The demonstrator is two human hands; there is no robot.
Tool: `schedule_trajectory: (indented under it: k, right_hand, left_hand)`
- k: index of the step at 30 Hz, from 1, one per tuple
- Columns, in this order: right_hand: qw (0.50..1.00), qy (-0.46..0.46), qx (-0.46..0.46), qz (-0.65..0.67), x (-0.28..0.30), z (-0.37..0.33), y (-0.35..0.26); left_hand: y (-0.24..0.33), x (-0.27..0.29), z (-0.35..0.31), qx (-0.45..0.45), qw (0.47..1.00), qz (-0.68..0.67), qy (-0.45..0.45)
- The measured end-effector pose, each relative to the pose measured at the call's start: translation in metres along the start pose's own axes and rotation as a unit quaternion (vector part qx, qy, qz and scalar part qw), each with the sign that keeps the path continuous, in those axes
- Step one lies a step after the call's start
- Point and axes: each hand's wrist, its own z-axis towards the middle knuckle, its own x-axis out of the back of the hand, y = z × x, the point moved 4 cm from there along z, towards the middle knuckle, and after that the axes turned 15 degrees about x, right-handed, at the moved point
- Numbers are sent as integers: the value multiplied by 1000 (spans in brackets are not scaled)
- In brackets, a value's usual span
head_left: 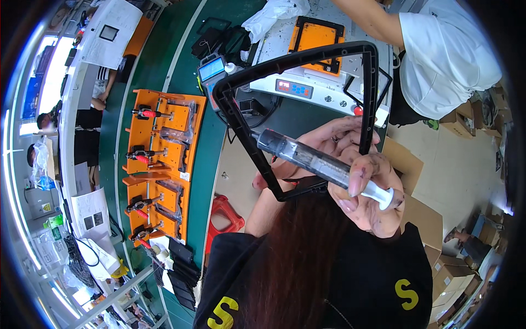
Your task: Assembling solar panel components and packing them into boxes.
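Observation:
A black, four-sided plastic frame is held up tilted in front of me. My left hand lies behind it, its fingers curled at the frame's right bar; the frame and syringe cover part of that hand. My right hand is closed around the rear end of a clear syringe with a white plunger. The syringe's dark front end points up and left, close to the frame's left bar. Whether its tip touches the frame I cannot tell. Dark smudges mark my fingers.
Orange clamp fixtures stand on the green bench at left. Ahead, a white machine carries an orange plate, beside a grey device with a screen. A co-worker in white stands far right. Cardboard boxes and a red stool are nearby.

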Motion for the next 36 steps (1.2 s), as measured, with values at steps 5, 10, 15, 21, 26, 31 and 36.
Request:
schedule_trajectory:
  k: [5, 10, 15, 21, 26, 31, 36]
  right_hand:
    - [992, 101, -70, -26, -7, 2, -3]
    - [989, 110, -95, -41, -10, 4, -5]
    - [994, 84, -70, -24, -7, -1, -3]
    - [999, 33, -41, 2, -2, -10, 1]
    - [997, 27, -71, -24, -1, -11, 1]
    - [994, 34, -100, -31, -2, -12, 0]
    - [992, 38, -120, -26, -1, -12, 0]
  left_hand:
    - [1, 0, 1, -4, 995, -84, -45]
    - [0, 2, 2, -26, 994, -80, -65]
    - [1, 6, 2, -18, 998, -21, -60]
    - [2, 14, 0, 63, 998, 11, 20]
    - [9, 11, 3, -29, 993, 34, -107]
    - [10, 17, 4, -32, 994, 35, -100]
    - [10, 28, 4, 12, 998, 20, -54]
